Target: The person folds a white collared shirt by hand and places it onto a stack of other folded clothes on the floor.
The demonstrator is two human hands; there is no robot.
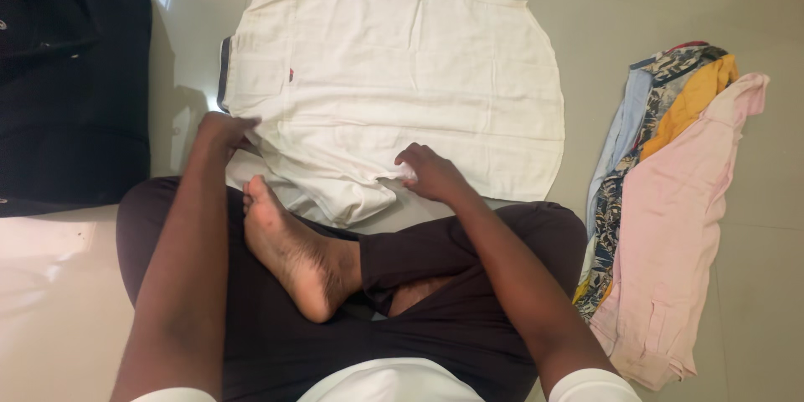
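Seated cross-legged on a tiled floor [754, 0], a person works on a white shirt [394, 84] spread flat.

Black garment [67, 75] far left. Left hand [224, 130] presses flat on the collar end; right hand [431, 172] pinches the near sleeve. Pulling unevenly could wrinkle it. Clothes pile [670, 209] at right.

A dark garment [71, 75] lies on the glossy pale floor [653, 0] at the upper left. At the right sits a heap of clothes [662, 201]: a pink piece on top, with yellow, pale blue and patterned pieces beside it.
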